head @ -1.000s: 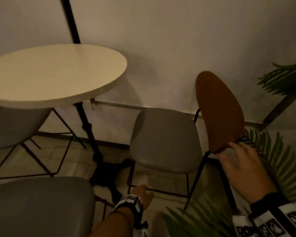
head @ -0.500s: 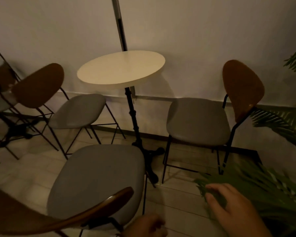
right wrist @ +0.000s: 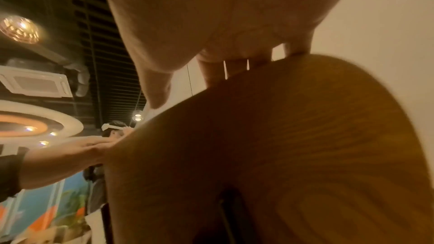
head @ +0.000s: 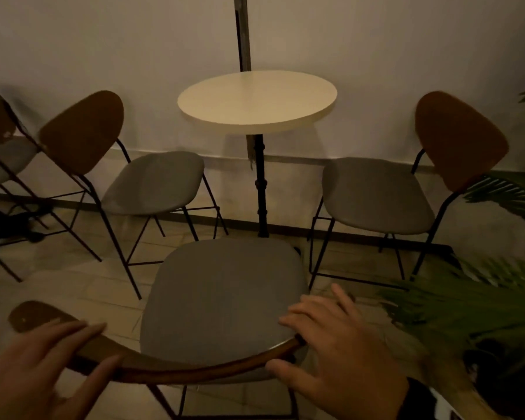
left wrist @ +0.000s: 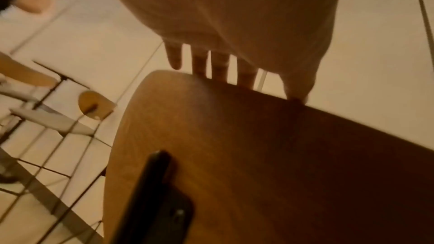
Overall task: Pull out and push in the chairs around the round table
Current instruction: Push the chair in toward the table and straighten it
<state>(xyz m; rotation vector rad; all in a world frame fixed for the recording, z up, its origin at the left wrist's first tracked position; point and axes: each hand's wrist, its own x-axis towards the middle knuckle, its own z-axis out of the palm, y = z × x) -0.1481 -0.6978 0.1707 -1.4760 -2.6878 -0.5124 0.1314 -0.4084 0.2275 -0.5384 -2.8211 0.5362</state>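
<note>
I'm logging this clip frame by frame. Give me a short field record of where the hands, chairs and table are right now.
table: round table by the wall
near chair: backrest nearest the camera, grey seat toward the table
left hand: open, fingers over the backrest's left end
right hand: open, fingers over its right end
side chairs: left chair, right chair
plant: right of near chair

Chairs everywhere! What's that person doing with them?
A person stands behind the near chair and reaches both hands to its wooden backrest. The left hand and right hand have straight fingers laid over the top edge, not yet curled round it. This chair's seat points at the round table but is not under it. Two more chairs sit at the table's sides, also not pushed in.
</note>
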